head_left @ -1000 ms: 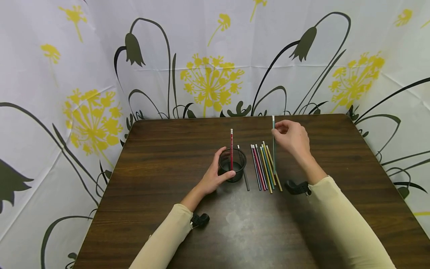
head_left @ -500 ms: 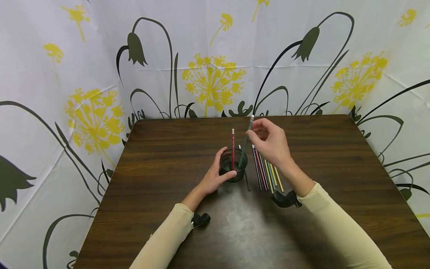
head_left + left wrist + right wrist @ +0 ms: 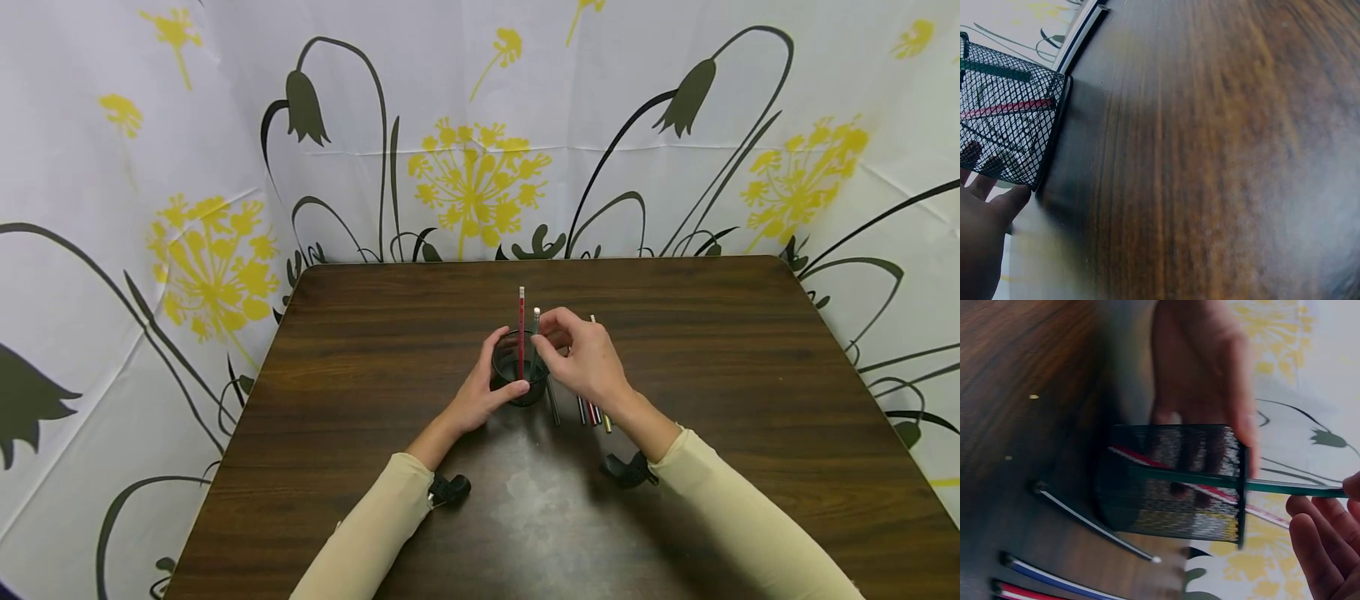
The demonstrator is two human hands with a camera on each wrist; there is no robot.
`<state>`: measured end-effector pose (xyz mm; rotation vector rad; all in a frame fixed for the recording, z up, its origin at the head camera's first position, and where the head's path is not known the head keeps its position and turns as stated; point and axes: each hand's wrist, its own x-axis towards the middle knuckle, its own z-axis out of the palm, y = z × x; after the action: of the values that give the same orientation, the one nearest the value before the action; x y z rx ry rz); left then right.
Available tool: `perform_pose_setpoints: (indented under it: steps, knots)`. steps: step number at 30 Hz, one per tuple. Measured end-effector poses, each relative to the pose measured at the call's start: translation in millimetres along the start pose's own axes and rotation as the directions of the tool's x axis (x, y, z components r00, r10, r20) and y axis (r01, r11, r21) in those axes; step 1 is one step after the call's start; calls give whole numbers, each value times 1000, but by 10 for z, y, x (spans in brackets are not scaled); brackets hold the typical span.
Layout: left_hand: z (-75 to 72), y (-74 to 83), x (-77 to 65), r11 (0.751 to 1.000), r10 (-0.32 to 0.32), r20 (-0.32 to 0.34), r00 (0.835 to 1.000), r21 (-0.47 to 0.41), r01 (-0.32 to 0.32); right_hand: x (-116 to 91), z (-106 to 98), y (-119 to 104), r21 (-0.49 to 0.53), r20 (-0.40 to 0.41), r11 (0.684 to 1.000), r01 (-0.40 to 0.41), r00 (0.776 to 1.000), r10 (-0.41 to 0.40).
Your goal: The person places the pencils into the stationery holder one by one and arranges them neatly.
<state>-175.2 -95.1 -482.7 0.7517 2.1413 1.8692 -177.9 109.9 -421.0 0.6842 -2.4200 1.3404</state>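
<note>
In the head view my left hand (image 3: 480, 392) grips a black mesh pencil cup (image 3: 531, 395) around its side, thumb near the rim. A red pencil (image 3: 521, 329) with a white eraser leans inside the cup. With thumb and fingers my right hand (image 3: 588, 358) pinches a green pencil (image 3: 1291, 487) near its eraser end. The pencil's lower part is inside the cup, showing through the mesh (image 3: 1172, 515) in the right wrist view. The left wrist view shows my left fingers (image 3: 1010, 203) against the cup's mesh wall (image 3: 1004, 134).
A dark pencil (image 3: 554, 407) lies on the table just right of the cup. Farther right, several pencils (image 3: 592, 413) lie side by side, partly hidden under my right hand. The brown wooden table (image 3: 360, 333) ends at a patterned white curtain (image 3: 600, 75).
My right hand has carried the green pencil leftward from above the row of pencils, then lowered it into the cup. My left hand has stayed on the cup.
</note>
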Motion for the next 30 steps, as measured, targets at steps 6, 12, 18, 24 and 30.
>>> perform_pose_setpoints:
  steps: [6, 12, 18, 24, 30]
  knots:
    - [-3, -29, 10, 1000, 11, 5, 1000, -8, -11, -48, 90, 101, -4, 36, 1000, 17, 999, -17]
    - [6, -250, 42, 999, 39, -25, 999, 11, -39, -44, 116, 144, -1, 24, 1000, 9, 1000, -9]
    - [11, -380, 48, 999, 25, -51, 998, 38, -23, -29, 123, 146, -19, 15, 999, -28, 999, 29]
    - [19, -383, 44, 999, 23, -50, 998, 41, -21, -1, 148, 157, -23, -19, 997, -78, 997, 78]
    - [17, -386, 47, 999, 12, -56, 998, 49, -10, 44, 178, 163, -57, -50, 992, -110, 993, 107]
